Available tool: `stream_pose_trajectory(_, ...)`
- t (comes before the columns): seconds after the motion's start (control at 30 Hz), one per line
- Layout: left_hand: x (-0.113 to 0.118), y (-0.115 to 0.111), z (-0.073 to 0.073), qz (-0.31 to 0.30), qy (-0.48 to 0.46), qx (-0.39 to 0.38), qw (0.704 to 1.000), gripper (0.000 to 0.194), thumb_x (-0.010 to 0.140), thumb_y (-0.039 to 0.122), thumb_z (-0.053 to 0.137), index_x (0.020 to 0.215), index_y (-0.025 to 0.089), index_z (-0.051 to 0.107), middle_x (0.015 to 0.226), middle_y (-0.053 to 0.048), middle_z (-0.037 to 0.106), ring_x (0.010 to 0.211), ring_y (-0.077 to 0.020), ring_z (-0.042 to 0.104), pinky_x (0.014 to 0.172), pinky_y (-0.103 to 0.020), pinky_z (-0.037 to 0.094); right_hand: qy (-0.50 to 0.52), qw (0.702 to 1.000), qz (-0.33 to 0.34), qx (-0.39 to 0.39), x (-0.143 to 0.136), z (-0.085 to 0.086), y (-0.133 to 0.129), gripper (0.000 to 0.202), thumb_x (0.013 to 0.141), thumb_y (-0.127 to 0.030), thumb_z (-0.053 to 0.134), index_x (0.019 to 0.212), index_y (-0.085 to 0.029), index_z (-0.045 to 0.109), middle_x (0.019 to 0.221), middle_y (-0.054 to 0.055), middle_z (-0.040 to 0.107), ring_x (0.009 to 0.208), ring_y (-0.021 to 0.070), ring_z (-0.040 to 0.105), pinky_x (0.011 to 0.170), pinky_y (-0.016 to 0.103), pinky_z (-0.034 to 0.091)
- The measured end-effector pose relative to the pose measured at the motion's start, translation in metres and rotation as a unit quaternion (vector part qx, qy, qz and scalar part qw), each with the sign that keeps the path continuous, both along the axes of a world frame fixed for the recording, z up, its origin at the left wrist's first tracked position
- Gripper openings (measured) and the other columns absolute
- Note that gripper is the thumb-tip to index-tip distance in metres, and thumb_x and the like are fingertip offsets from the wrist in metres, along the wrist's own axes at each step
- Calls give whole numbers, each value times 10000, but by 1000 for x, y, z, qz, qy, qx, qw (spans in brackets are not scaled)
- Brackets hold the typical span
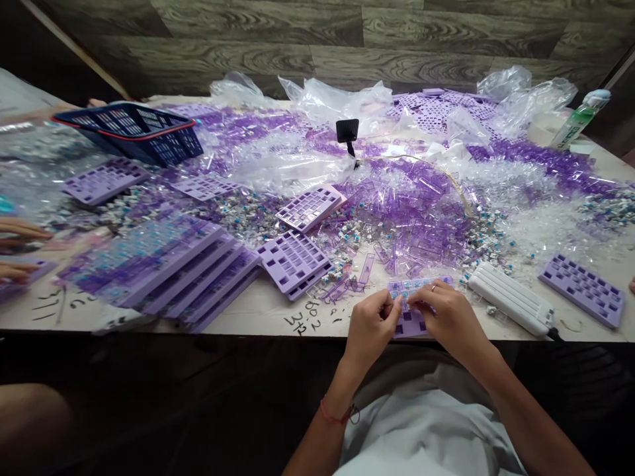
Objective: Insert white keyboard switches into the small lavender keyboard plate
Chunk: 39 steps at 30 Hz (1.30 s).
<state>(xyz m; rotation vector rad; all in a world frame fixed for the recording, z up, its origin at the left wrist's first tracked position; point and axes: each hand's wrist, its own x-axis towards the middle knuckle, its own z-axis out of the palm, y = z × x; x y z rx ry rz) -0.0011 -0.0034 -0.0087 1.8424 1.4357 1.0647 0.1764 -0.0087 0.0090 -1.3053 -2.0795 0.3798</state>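
Both my hands work over a small purple keyboard-like plate (411, 325) with square holes at the table's front edge. Clear and blue pieces sit in its upper part. My left hand (374, 316) is closed, thumb and fingertips pinched together above the plate's left side; what is in the pinch is hidden. My right hand (443, 307), with a ring on one finger, has its fingers curled down onto the plate's right side, and its fingertips press at something too small to name. Loose clear-purple strips (404, 241) lie just beyond the plate.
At left, filled purple plates (198, 277) are stacked; more holed plates (292, 261) lie nearby. A white cased device with a cable (510, 299) and another plate (583, 289) are at right. Behind are a dark blue basket (133, 132), plastic bags (342, 102) and a bottle (578, 122). Another person's hands (20, 231) show at far left.
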Motion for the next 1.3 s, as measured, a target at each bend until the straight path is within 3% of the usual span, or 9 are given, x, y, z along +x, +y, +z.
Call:
stream_pose_trajectory(0.2,0,0,-1,7,6,-6,1000,423,939,384,562,607,211,364,541,64,355,517,-97,324,528,-251,279,-53,998,-31,18,-8,5,-5,298,892,0,558,950,-235,732,841,51,735,891,235,615,753,334,511)
stream_pose_trajectory(0.4,-1,2,-1,5,6,-6,1000,412,941,364,557,612,210,363,546,68,343,518,-96,320,538,-247,280,-72,997,-28,-14,-10,10,-3,268,913,-23,578,988,-236,722,902,47,752,937,242,610,783,341,502)
stream_pose_trajectory(0.77,-1,3,-1,5,14,-8,1000,424,949,377,546,609,212,353,540,67,346,514,-97,320,536,-249,281,-170,985,-23,-18,-12,22,5,217,895,-22,614,907,-228,681,757,45,690,861,235,618,677,308,412)
stream_pose_trajectory(1.3,-1,3,1,4,10,0,1000,416,945,379,551,612,213,365,540,67,343,514,-98,334,531,-252,278,-65,997,-33,-28,-5,13,-1,188,889,-78,676,976,-241,711,884,25,756,913,220,681,739,295,494)
